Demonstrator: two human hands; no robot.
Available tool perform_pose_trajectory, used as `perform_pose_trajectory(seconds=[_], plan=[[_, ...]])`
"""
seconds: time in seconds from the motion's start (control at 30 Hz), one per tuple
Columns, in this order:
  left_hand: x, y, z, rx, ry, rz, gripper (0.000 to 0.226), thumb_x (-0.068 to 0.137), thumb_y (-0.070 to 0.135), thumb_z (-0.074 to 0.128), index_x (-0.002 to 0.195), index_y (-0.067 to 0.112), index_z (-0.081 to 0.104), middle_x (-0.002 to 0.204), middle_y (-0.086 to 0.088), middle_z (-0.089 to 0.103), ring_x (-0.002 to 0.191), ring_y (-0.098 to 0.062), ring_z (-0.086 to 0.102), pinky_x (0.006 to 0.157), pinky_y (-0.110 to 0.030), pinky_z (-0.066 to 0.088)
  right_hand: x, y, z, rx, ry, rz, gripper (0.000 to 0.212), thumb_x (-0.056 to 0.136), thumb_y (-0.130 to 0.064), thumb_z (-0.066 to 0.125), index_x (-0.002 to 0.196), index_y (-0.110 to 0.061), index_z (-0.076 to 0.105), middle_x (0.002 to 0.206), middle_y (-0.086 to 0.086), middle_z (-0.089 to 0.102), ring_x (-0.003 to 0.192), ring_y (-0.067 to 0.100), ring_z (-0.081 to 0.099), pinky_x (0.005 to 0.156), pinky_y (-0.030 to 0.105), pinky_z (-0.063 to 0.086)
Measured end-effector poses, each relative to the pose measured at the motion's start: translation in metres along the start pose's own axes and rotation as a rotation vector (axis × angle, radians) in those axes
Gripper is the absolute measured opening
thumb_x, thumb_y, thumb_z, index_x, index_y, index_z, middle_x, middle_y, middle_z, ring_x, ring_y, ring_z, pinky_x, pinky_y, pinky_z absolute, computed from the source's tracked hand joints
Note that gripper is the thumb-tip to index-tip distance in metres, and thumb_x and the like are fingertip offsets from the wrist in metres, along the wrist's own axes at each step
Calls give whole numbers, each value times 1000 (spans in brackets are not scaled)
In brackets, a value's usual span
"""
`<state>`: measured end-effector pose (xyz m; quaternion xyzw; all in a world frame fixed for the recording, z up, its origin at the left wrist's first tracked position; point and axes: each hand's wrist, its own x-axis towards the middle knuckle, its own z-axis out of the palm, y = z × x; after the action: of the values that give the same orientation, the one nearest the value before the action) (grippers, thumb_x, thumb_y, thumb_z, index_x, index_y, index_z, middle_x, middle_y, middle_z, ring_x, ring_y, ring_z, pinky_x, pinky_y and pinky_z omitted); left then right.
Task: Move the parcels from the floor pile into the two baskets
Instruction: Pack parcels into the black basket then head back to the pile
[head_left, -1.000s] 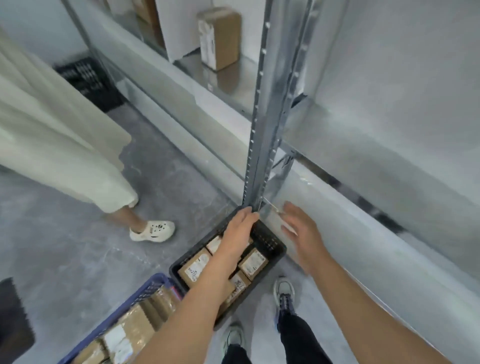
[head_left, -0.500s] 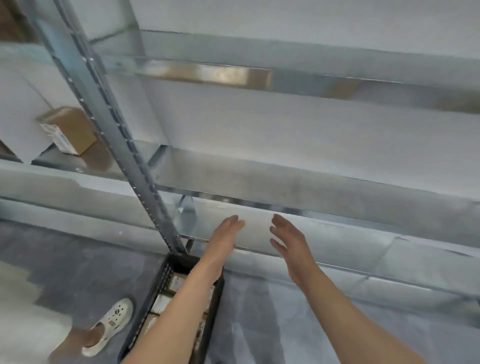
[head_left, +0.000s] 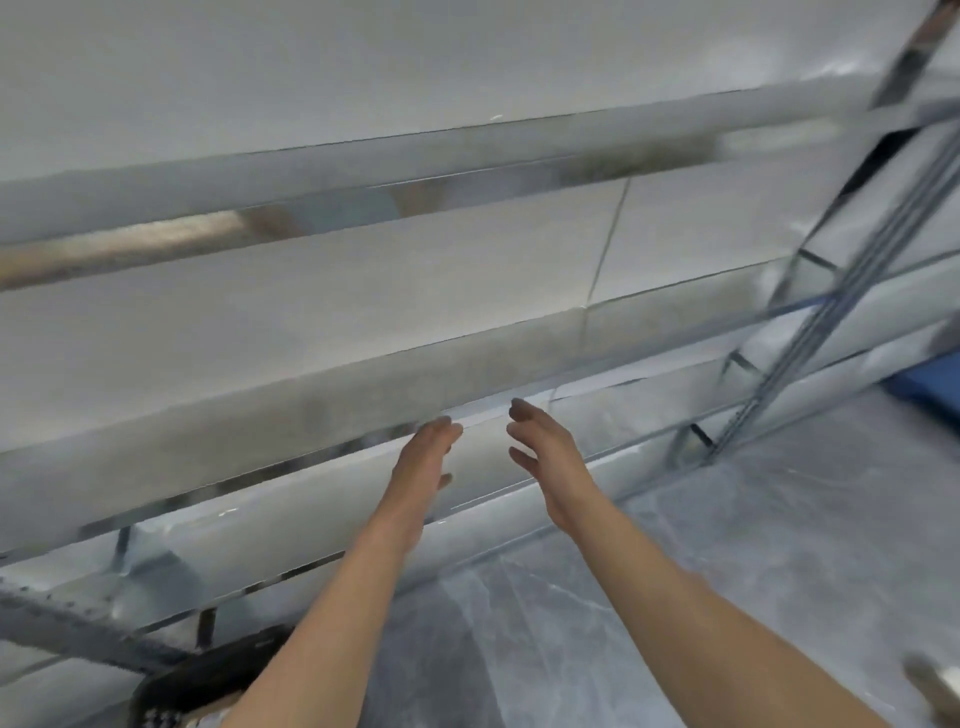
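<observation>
My left hand (head_left: 426, 462) and my right hand (head_left: 545, 457) are stretched out in front of me, palms facing each other, fingers straight, holding nothing. Both hover in front of the low metal shelf (head_left: 311, 415). Only a corner of the black basket (head_left: 208, 680) shows at the bottom left, partly hidden by my left forearm. No parcels and no blue basket are in view.
Galvanised shelving runs across the whole view, with an upright post (head_left: 852, 291) at the right. Grey concrete floor (head_left: 753, 545) lies below and to the right. Something blue (head_left: 930, 395) sits on the floor at the far right edge.
The view has swung right and up along the shelving. The black basket with parcels has slid almost out of view at the bottom left; the other person is gone. Both hands stay empty.
</observation>
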<state>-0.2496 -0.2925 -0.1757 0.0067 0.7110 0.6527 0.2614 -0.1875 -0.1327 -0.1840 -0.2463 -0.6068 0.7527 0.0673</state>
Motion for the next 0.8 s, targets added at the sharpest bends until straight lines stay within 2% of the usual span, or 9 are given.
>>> perform_pose_trajectory(seconds=[0.1,0.2,0.3,0.4,0.5,0.57,0.6,0.7,0.8], plan=[[4,1,44,60,-112,-14,47,99,47,60,143,30,57,141,18,56,131,-5,54,111,-44,48,-13,-3,-44,40,105,-31,51,100,-18,60,150,-19,54,150,-9,55,132,4,53,118,42,43],[8,2,81,120,-215,-25,61,86,56,62,142,31,57,136,19,57,130,-6,54,110,-44,49,-25,-3,-80,72,225,-43,50,101,-18,60,150,-20,54,151,-9,54,133,4,53,118,41,43],[12,1,115,174,-335,-18,46,100,46,58,142,29,57,132,13,58,128,-8,54,110,-46,49,-39,2,-111,110,337,-59,51,101,-18,60,151,-20,52,152,-8,53,133,6,52,119,41,42],[11,1,146,211,-456,-20,43,100,45,57,140,28,58,131,12,59,126,-8,55,110,-46,49,-59,9,-132,153,458,-69,49,101,-17,60,149,-20,53,150,-9,54,130,4,53,118,39,41],[3,-3,177,244,-589,-35,43,83,52,59,119,31,65,121,13,60,117,-7,57,108,-47,50,-88,15,-150,169,566,-61,47,103,-16,58,149,-23,51,147,-11,53,132,7,51,117,36,41],[-4,-8,197,246,-667,-34,28,88,48,61,109,31,66,113,13,62,108,-6,59,106,-46,49,-107,20,-162,181,651,-63,48,103,-17,57,150,-23,50,151,-10,51,135,8,50,117,36,41],[-7,-11,207,254,-701,-31,22,95,45,61,111,31,66,115,12,63,109,-5,59,105,-45,49,-116,23,-168,194,699,-67,48,102,-17,58,150,-23,51,152,-9,51,136,9,50,117,37,41],[-15,-26,237,308,-810,-25,29,99,44,59,123,29,66,129,4,65,121,-10,59,103,-44,50,-143,30,-186,221,814,-58,51,102,-19,60,152,-21,50,153,-7,50,138,12,49,118,39,41],[-33,-38,260,355,-913,-22,20,104,41,55,121,33,63,127,10,62,119,-7,57,105,-44,50,-167,38,-202,254,914,-56,53,102,-18,61,153,-18,49,154,-4,50,139,16,49,118,39,41]])
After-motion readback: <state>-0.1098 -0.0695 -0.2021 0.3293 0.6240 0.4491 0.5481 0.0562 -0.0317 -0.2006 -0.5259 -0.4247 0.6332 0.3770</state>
